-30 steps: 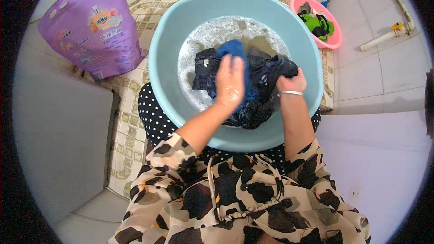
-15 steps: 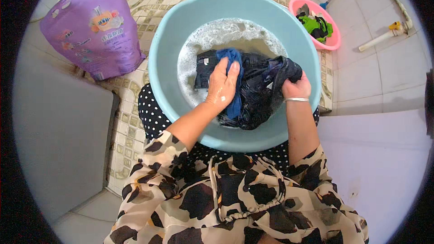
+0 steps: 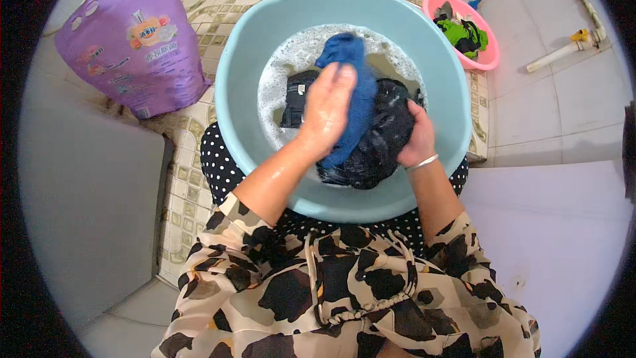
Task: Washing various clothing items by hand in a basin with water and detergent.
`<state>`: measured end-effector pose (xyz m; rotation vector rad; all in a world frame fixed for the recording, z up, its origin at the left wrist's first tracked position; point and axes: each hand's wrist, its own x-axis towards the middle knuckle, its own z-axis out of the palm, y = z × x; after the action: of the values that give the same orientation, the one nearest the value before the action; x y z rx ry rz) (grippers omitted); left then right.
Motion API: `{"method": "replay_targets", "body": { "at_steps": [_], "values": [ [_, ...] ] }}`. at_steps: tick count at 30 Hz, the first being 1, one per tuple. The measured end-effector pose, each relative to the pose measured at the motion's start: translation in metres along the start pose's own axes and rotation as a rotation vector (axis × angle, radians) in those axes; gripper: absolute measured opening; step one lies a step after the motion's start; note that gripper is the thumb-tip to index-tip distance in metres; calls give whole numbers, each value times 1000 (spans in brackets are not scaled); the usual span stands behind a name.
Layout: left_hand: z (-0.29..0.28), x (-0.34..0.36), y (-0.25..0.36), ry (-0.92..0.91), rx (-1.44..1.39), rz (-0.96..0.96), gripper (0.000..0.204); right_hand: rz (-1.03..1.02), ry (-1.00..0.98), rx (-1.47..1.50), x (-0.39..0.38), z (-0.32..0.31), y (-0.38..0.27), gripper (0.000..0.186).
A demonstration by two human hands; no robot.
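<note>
A light blue tub (image 3: 235, 99) holds foamy, murky water and wet clothes. My left hand (image 3: 328, 109) is closed on a blue cloth (image 3: 360, 109), which stands up above the water along the hand's right side. Bunched beneath and beside it is a dark black garment (image 3: 384, 136). My right hand (image 3: 419, 138) grips this garment's right side, fingers curled behind it and partly hidden. Left of my left hand, a flat dark piece with a small white label (image 3: 301, 89) lies in the suds; whether it belongs to the same garment I cannot tell.
A pink basin (image 3: 489, 56) with green, black and grey clothes stands at the far right by the tiled wall. A large purple bag (image 3: 136, 46) leans at the upper left. Grey panel (image 3: 99, 192) at left, pale panel (image 3: 550, 219) at right; a pipe (image 3: 553, 59) juts out.
My left hand has lifted the blue cloth, now spread longer and higher. My right hand has moved left and slightly down, gathering the black garment into a rounder bunch.
</note>
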<state>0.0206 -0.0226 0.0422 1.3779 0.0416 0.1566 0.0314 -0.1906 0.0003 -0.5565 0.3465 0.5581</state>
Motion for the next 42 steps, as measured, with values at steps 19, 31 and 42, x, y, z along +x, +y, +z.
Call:
{"method": "replay_targets", "body": {
  "at_steps": [19, 31, 42],
  "values": [
    [-75, 46, -122, 246, -74, -465, 50, 203, -300, -286, -34, -4, 16, 44],
    [-26, 45, -11, -251, -1174, -345, 35, -195, -369, -1058, 34, 9, -8, 80],
    [-36, 12, -56, -22, -927, -739, 55, -678, -276, -1061, 44, 35, 22, 54]
  ]
}}
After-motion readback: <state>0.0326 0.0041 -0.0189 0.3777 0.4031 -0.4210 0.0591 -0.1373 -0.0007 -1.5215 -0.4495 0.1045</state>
